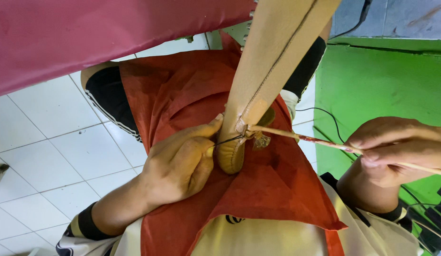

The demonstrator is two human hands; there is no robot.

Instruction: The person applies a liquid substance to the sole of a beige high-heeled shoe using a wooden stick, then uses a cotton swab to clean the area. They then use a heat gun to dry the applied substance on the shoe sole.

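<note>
While draped over the lap, a rust-red cloth [192,90] fills the middle of the view, above white floor tiles [50,123] and beside a green mat [372,80]. Standing on it, slanting up out of frame: a long tan leather piece [272,52], smooth, stitched down its length, its lower end rolled into a rounded, puckered toe. Left hand [180,163] curled beside that toe, fingers pinching a dark thread [227,140]. Right hand [400,147] closed, fingertips pressed around a thin wooden stick [296,136], tip touching the seam.
</note>
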